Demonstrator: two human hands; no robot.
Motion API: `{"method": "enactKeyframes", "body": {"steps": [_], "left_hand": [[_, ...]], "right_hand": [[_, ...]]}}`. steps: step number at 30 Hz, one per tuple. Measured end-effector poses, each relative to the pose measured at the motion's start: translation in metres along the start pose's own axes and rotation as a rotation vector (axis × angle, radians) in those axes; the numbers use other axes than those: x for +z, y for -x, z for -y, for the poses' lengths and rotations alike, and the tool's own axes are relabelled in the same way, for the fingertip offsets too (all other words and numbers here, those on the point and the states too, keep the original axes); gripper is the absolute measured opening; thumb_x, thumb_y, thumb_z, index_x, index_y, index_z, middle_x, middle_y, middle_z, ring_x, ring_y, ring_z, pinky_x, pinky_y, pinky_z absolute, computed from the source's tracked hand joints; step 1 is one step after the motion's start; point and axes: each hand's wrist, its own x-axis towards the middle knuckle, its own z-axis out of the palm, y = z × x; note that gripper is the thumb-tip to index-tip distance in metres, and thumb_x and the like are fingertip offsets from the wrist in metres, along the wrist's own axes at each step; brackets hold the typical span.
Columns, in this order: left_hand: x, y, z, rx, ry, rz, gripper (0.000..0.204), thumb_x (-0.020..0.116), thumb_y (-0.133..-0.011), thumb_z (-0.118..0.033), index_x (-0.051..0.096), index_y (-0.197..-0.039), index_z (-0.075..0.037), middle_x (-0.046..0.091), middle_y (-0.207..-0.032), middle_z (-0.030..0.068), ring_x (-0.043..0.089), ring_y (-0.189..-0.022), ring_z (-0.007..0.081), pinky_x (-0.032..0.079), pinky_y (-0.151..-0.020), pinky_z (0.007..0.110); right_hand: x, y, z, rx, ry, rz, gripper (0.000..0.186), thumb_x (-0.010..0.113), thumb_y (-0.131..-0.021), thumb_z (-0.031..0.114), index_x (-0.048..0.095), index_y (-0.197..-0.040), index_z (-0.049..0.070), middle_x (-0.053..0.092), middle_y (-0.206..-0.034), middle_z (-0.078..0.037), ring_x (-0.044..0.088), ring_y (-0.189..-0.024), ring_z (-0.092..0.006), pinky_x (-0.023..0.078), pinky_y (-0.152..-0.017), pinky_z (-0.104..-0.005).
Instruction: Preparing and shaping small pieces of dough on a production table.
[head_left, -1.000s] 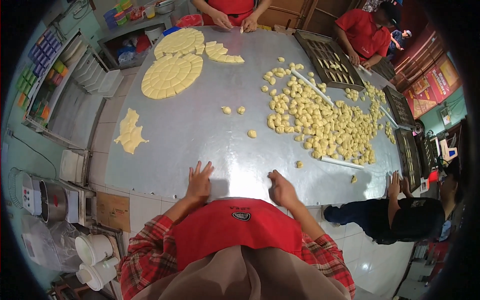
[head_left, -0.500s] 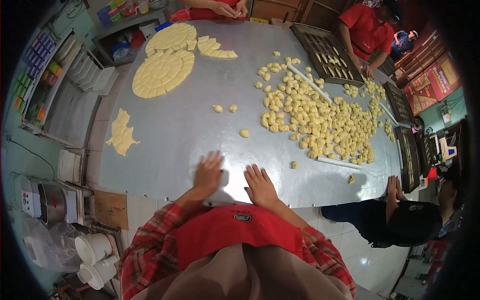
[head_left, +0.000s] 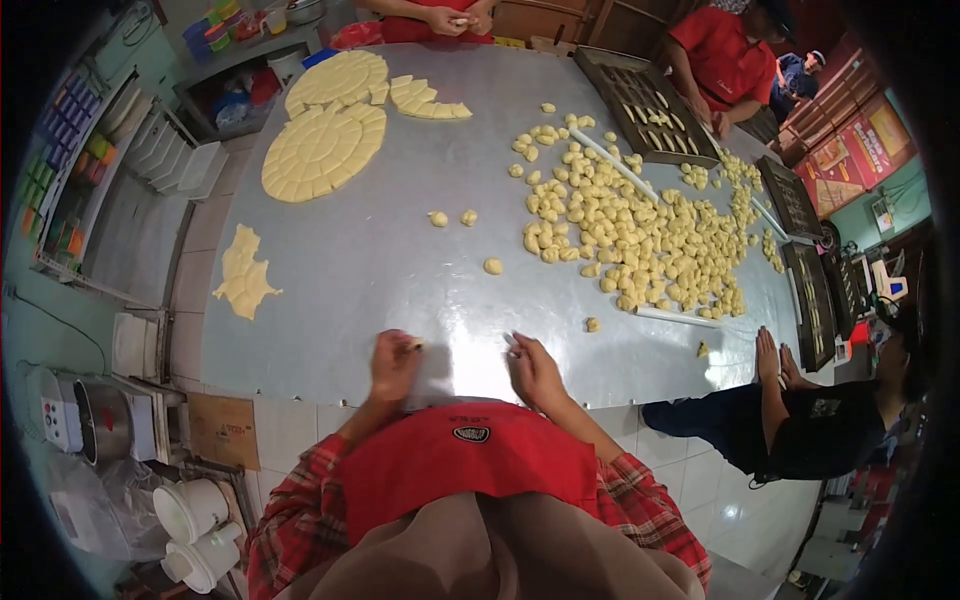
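Dough balls (head_left: 683,252) spread over the desk (head_left: 340,275)'s right half, perhaps to suit the co-worker (head_left: 722,62) beside them, while the left hand (head_left: 393,368) and right hand (head_left: 539,374) curl at its near edge, whether grasping anything I cannot tell.

A single dough ball (head_left: 492,265), pale yellow and roundish, rests by itself on the metal table (head_left: 340,260), closest to the middle. Just beyond it I see a pair of dough balls (head_left: 469,217), side by side with a gap between them, both rounded and a little uneven. Off to the right, a lone lump (head_left: 592,325) lies near the table's near edge, apart from the big heap of dough balls (head_left: 690,245), which spreads loosely across the right half, many pieces touching, their surfaces smooth and faintly shiny
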Motion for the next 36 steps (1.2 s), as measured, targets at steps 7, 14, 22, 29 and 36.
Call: {"method": "enactKeyframes", "body": {"steps": [7,14,22,29,36], "left_hand": [[-0.006,-0.019,-0.054,-0.713,0.300,0.672,0.034,0.043,-0.099,-0.025,0.050,-0.124,-0.003,0.058,-0.120,0.0131,0.056,-0.115,0.0222,0.048,-0.090,0.036],[-0.158,-0.013,-0.031,-0.315,-0.009,0.246,0.024,0.063,-0.087,-0.008,0.057,-0.109,-0.002,0.060,-0.095,0.0043,0.057,-0.085,0.0102,0.047,-0.072,0.023],[-0.282,-0.107,-0.064,0.337,-0.986,-0.354,0.041,0.057,-0.082,-0.006,0.053,-0.122,-0.009,0.054,-0.126,0.0112,0.044,-0.123,0.0352,0.029,-0.105,0.049],[-0.311,-0.155,-0.031,0.196,-1.204,-0.305,0.044,0.053,-0.087,-0.017,0.051,-0.131,-0.020,0.039,-0.144,-0.0003,0.025,-0.137,0.0322,0.008,-0.110,0.059],[-0.317,-0.164,-0.032,0.076,-1.236,-0.231,0.040,0.051,-0.087,-0.019,0.055,-0.127,-0.020,0.046,-0.139,-0.0048,0.026,-0.137,0.0309,0.006,-0.109,0.062]], "right_hand": [[0.015,-0.079,0.047,-0.222,0.492,0.291,0.019,0.050,-0.088,0.016,0.063,-0.095,0.004,0.063,-0.095,-0.019,0.061,-0.087,-0.0350,0.049,-0.076,-0.0419],[-0.121,-0.234,0.067,-0.418,1.300,-0.657,0.037,0.060,-0.085,0.026,0.059,-0.118,0.010,0.055,-0.120,-0.020,0.056,-0.101,-0.0380,0.045,-0.081,-0.0444],[0.282,-0.270,0.128,-0.771,0.460,0.317,0.024,0.058,-0.080,0.014,0.064,-0.100,0.002,0.063,-0.104,-0.016,0.057,-0.100,-0.0341,0.045,-0.087,-0.0451],[0.439,-0.251,0.156,-0.793,0.717,0.071,0.035,0.060,-0.079,0.019,0.053,-0.108,0.002,0.056,-0.116,-0.025,0.054,-0.107,-0.0388,0.044,-0.090,-0.0483],[0.411,-0.248,0.168,-0.269,0.327,0.650,0.020,0.060,-0.081,0.016,0.047,-0.093,0.006,0.060,-0.082,-0.014,0.059,-0.074,-0.0326,0.047,-0.065,-0.0391]]}}
